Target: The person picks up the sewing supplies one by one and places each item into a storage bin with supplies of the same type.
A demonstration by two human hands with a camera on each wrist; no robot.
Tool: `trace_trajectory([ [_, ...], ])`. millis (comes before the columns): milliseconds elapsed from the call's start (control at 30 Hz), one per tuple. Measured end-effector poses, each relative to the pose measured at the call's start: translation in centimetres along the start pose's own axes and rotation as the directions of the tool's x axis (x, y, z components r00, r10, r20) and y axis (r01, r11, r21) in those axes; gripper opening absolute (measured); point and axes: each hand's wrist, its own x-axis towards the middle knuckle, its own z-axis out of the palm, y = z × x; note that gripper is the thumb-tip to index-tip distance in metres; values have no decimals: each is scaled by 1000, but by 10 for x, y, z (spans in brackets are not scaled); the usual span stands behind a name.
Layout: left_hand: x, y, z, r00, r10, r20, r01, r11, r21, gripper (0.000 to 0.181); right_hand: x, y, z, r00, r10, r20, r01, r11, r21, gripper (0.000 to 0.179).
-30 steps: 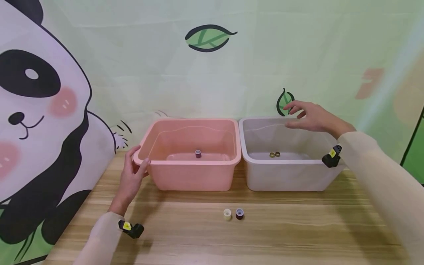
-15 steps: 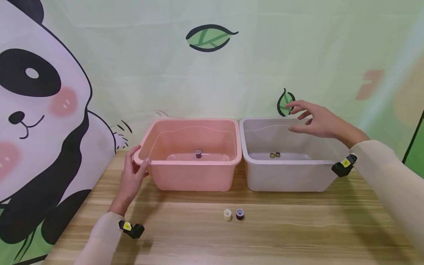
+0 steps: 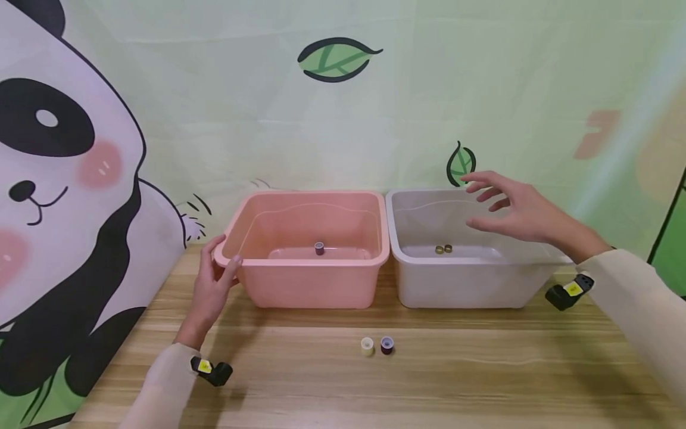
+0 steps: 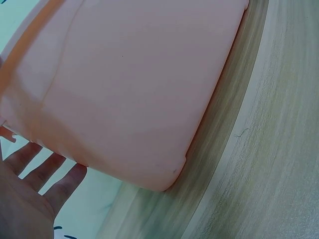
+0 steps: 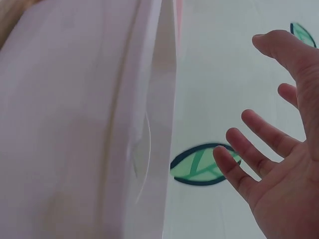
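My left hand (image 3: 211,292) grips the left front corner of a pink plastic tub (image 3: 313,286), thumb at the rim. In the left wrist view its fingers (image 4: 65,186) lie against the tub's outer side. My right hand (image 3: 517,208) hovers over the right side of a light grey tub (image 3: 461,286), fingers spread and holding nothing. Inside the grey tub lie two small brass-coloured ring-like pieces (image 3: 443,249). The pink tub contains one small dark cylinder with a pale hollow top (image 3: 319,248).
In front of the tubs, a small cream hollow cylinder (image 3: 367,347) and a dark purple one (image 3: 387,345) stand on the wooden table (image 3: 300,381). The tubs sit side by side, rims nearly meeting. Behind hangs a pale green cloth (image 3: 214,107) printed with a panda and leaves.
My right hand has drifted right and a little lower over the grey tub, its fingers somewhat wider apart. The left hand, both tubs and the small pieces stay in place.
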Motion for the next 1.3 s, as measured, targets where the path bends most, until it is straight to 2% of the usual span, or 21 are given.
trace_trajectory([
  [233, 0, -1, -1, 1000, 8, 4, -8, 1000, 4, 64, -17, -17, 10, 990, -127, -59, 128, 992, 8, 72],
  [433, 0, -2, -2, 1000, 9, 8, -9, 1000, -5, 65, -27, -28, 21, 955, -282, -97, 282, 959, -11, 77],
  [600, 0, -1, -2, 1000, 7, 7, -7, 1000, -6, 65, -39, -34, 32, 946, -309, -97, 313, 949, 33, 78],
  [800, -1, 0, -1, 1000, -10, 2, 10, 1000, 9, 65, -48, -34, 48, 920, -380, -98, 388, 918, 79, 78],
  [900, -1, 1, 0, 1000, -19, 4, 19, 1000, 23, 66, -54, -35, 58, 913, -395, -96, 405, 906, 120, 77],
  [1100, -1, 1, 0, 1000, -11, 9, 10, 1000, 16, 67, -62, -36, 76, 915, -399, -52, 402, 896, 188, 73],
  [1200, -1, 1, -1, 1000, -8, 9, 8, 1000, 12, 67, -65, -38, 85, 924, -381, -19, 379, 908, 179, 71],
  [1300, -1, 0, -1, 1000, -5, 9, 5, 1000, 6, 66, -67, -40, 96, 919, -394, 3, 388, 906, 169, 71],
])
